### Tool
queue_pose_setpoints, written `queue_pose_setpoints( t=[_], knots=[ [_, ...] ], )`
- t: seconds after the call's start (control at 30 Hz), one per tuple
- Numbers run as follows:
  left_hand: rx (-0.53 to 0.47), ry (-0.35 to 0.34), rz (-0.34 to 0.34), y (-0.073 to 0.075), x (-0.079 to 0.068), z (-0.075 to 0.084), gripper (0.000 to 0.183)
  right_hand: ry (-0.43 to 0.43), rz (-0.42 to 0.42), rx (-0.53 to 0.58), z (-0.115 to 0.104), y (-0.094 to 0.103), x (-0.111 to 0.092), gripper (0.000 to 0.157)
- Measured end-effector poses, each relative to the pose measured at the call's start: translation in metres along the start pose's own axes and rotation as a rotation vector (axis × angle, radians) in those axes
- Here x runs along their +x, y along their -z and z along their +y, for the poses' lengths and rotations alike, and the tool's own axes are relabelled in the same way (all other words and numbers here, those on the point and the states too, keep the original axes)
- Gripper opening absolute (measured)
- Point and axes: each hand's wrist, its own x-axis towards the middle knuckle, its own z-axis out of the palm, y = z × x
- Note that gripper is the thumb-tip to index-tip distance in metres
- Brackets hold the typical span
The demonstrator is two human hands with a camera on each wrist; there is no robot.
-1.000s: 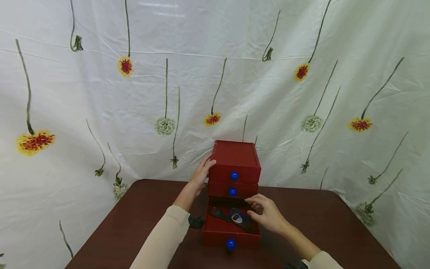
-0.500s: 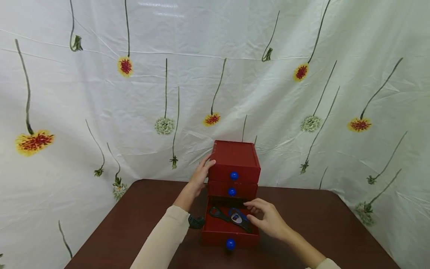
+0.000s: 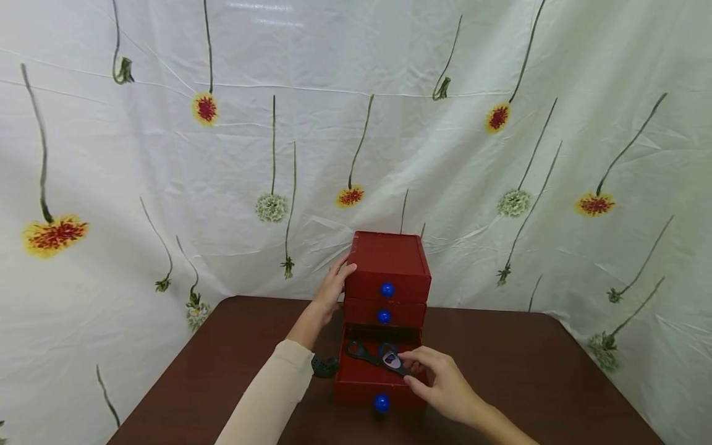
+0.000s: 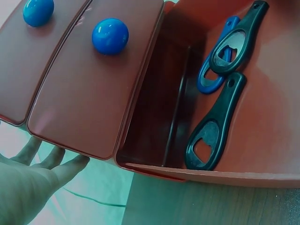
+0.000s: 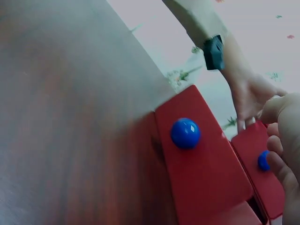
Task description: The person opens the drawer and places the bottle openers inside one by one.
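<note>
In the head view my left hand (image 3: 332, 285) rests against the left side of a red drawer box (image 3: 389, 253), its fingers extended along the wall. The bottom drawer (image 3: 356, 374) is pulled out. Inside lie a black bottle opener (image 4: 213, 126), a second black bottle opener (image 4: 239, 40) and a blue bottle opener (image 4: 208, 84) partly under the second. My right hand (image 3: 445, 383) is over the drawer's right side, thumb and fingers bent and apart around the second black opener's handle end. Its fingers cover that end in the head view; no firm grip shows.
Blue round knobs (image 3: 387, 289) stick out from the drawer fronts. The box stands on a dark brown table (image 3: 250, 358), before a white curtain (image 3: 445, 154) with printed flowers. A dark wristband (image 3: 325, 367) is on my left wrist.
My right hand has come lower and nearer, from the drawer's right edge to the second black opener's handle. My left hand and the openers have stayed in place.
</note>
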Motion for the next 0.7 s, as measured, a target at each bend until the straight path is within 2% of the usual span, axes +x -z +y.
queue_pose_setpoints(
  t=[0.2,0.37,0.53,0.7],
  knots=[
    [0.000,-0.001,0.002,0.002,0.000,0.000,0.072,0.047,0.051,0.026,-0.011,-0.018,-0.011,0.031],
    [-0.001,-0.003,0.007,0.001,-0.002,0.000,0.072,-0.012,0.023,0.088,-0.013,-0.033,-0.022,0.021],
    [-0.010,-0.010,0.002,0.000,-0.002,0.001,0.071,-0.150,0.009,0.086,-0.013,-0.043,-0.032,0.015],
    [-0.007,-0.007,0.005,0.000,-0.003,0.000,0.071,-0.377,0.014,0.054,-0.014,-0.052,-0.036,0.023]
  ],
)
